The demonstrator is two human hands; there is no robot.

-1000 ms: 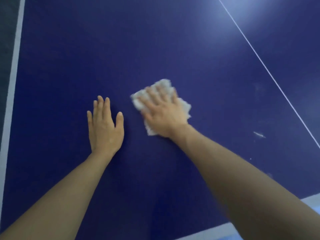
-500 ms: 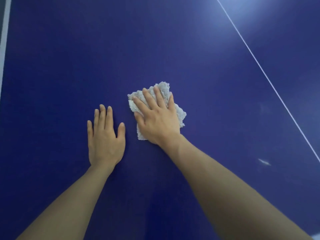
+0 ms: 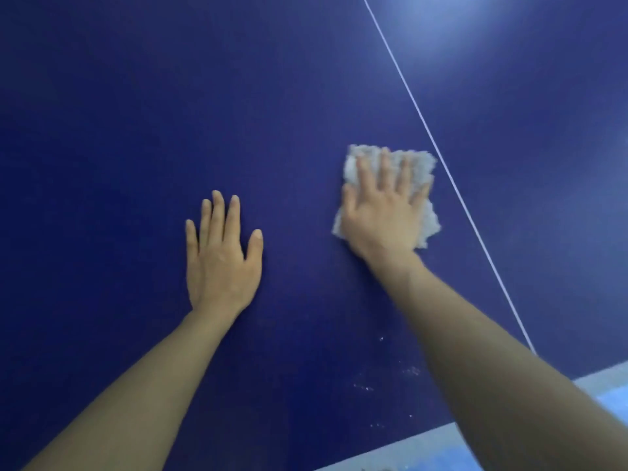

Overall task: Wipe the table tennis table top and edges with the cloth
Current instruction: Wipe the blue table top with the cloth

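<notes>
The dark blue table tennis table top [image 3: 170, 113] fills the view. A crumpled white cloth [image 3: 418, 166] lies flat on it, just left of the thin white centre line [image 3: 452, 178]. My right hand [image 3: 384, 212] presses down on the cloth with fingers spread, covering most of it. My left hand [image 3: 222, 256] rests flat on the bare table to the left, fingers apart, holding nothing.
The table's white end-line border [image 3: 418, 443] runs along the bottom right, with light blue floor beyond it. Small white specks [image 3: 363, 387] dot the surface near that edge, below my right forearm.
My right hand has slid the cloth to the right, away from my left hand and up to the centre line. The view has shifted; the near white edge shows again.
</notes>
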